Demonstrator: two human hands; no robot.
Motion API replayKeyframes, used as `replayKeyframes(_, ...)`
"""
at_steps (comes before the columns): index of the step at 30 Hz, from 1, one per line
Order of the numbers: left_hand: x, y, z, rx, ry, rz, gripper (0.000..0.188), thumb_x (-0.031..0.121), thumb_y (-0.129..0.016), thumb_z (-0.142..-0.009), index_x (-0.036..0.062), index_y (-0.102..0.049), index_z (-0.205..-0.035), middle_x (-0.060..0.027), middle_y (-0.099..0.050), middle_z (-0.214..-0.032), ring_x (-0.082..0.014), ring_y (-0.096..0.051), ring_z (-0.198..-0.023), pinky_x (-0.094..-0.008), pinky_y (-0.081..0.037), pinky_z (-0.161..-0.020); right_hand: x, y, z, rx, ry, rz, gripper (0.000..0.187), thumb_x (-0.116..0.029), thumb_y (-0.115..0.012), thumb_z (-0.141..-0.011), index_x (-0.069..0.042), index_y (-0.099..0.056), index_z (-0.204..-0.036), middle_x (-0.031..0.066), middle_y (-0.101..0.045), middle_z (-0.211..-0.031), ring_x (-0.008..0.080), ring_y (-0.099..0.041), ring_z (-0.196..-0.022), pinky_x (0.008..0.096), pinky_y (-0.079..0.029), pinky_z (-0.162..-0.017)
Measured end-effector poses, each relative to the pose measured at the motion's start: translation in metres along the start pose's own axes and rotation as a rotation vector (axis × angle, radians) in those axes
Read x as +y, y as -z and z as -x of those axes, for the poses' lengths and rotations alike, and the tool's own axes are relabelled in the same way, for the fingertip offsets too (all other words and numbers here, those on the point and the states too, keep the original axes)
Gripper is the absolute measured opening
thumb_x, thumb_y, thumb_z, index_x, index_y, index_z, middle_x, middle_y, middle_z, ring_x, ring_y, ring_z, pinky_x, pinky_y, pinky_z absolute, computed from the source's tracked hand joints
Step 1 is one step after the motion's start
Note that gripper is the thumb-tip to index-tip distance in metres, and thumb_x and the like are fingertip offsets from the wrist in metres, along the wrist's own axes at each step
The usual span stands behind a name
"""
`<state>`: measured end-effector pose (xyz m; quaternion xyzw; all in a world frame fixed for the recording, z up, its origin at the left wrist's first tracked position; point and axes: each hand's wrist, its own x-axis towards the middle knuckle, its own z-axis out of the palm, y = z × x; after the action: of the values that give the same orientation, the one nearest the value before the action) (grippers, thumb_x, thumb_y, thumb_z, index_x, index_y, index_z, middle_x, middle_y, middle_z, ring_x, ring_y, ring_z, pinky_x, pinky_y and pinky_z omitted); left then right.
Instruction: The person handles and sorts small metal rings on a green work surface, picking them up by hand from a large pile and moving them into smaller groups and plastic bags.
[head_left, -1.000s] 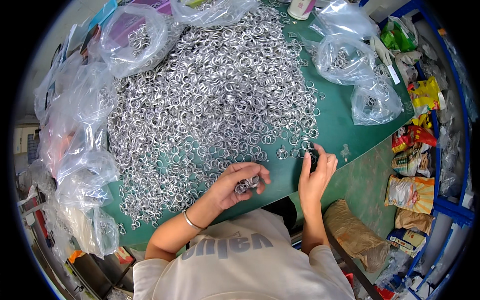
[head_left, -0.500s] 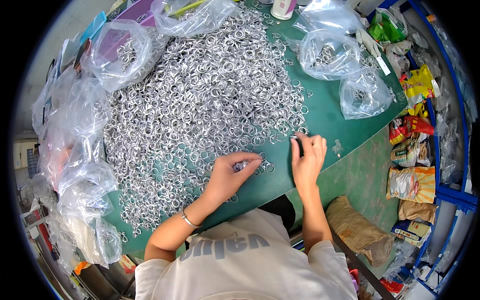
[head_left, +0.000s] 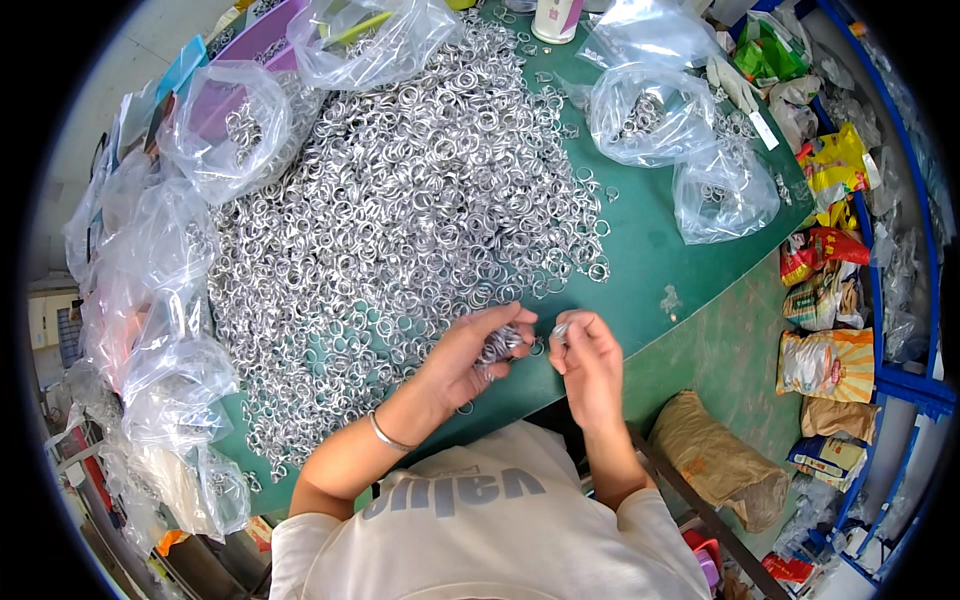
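A wide heap of silvery metal rings [head_left: 430, 170] spreads over the green table [head_left: 640, 270]. At its near edge my left hand [head_left: 470, 350] is cupped around several rings [head_left: 500, 345], the palm partly turned up. Just to the right, my right hand [head_left: 588, 362] pinches a ring [head_left: 560, 330] between thumb and forefinger, close to the left fingertips but apart from them. Whether the right hand has more than one ring cannot be made out. A bangle [head_left: 388, 434] circles my left wrist.
Clear bags with rings, one at the upper left [head_left: 230, 130] and one at the right [head_left: 650, 115], lie around the heap. A white cup [head_left: 556, 18] stands at the far edge. Right of the table are a brown sack [head_left: 715, 460] and a blue rack [head_left: 905, 390].
My right hand has come from the heap's right edge toward my left hand, with a ring in its fingertips. My left hand has turned and opened somewhat, showing more of its rings.
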<state>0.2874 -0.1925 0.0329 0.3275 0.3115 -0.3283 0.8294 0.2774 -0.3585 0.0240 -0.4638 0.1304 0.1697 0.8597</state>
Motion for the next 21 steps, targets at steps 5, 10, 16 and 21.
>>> replayKeyframes(5,-0.014,-0.003,-0.005,-0.026,0.166,0.192,0.026,0.029,-0.050,-0.096,0.0070,-0.062,-0.092,-0.0005,-0.059,-0.072,-0.0133,-0.060,-0.065,-0.0259,-0.052,-0.052,0.005,-0.019,0.003,-0.211,0.829,1.100,0.021,-0.001,-0.064,-0.075,0.000,-0.055,-0.093,0.0135,-0.055,-0.099,0.0332,-0.054,-0.082,0.0389,-0.043,-0.069)
replayKeyframes(10,-0.008,-0.014,-0.008,-0.013,0.188,0.155,0.023,0.028,-0.052,-0.095,0.0080,-0.062,-0.091,-0.0021,-0.060,-0.077,-0.0133,-0.060,-0.067,-0.0272,-0.052,-0.054,-0.004,-0.009,-0.002,-0.229,0.855,1.130,0.018,-0.008,-0.065,-0.079,-0.002,-0.058,-0.095,0.0114,-0.058,-0.104,0.0291,-0.054,-0.095,0.0407,-0.039,-0.078)
replayKeyframes(16,-0.007,-0.011,-0.006,-0.127,-0.022,-0.145,0.016,0.015,-0.060,-0.091,0.0021,-0.064,-0.099,-0.0023,-0.058,-0.078,-0.0094,-0.051,-0.064,-0.0176,-0.033,-0.043,-0.037,0.026,-0.068,0.213,0.807,1.346,0.040,-0.017,-0.063,-0.085,-0.003,-0.053,-0.122,0.0154,-0.050,-0.127,0.0353,-0.045,-0.117,0.0457,-0.032,-0.099)
replayKeyframes(21,0.004,-0.009,0.000,-0.111,-0.196,-0.211,0.016,0.014,-0.062,-0.090,0.0018,-0.067,-0.098,-0.0010,-0.058,-0.075,-0.0065,-0.049,-0.063,-0.0162,-0.030,-0.043,0.000,0.014,-0.063,0.037,0.757,1.448,0.056,-0.020,-0.068,-0.081,-0.004,-0.047,-0.130,0.0251,-0.035,-0.139,0.0446,-0.032,-0.128,0.0520,-0.028,-0.103)
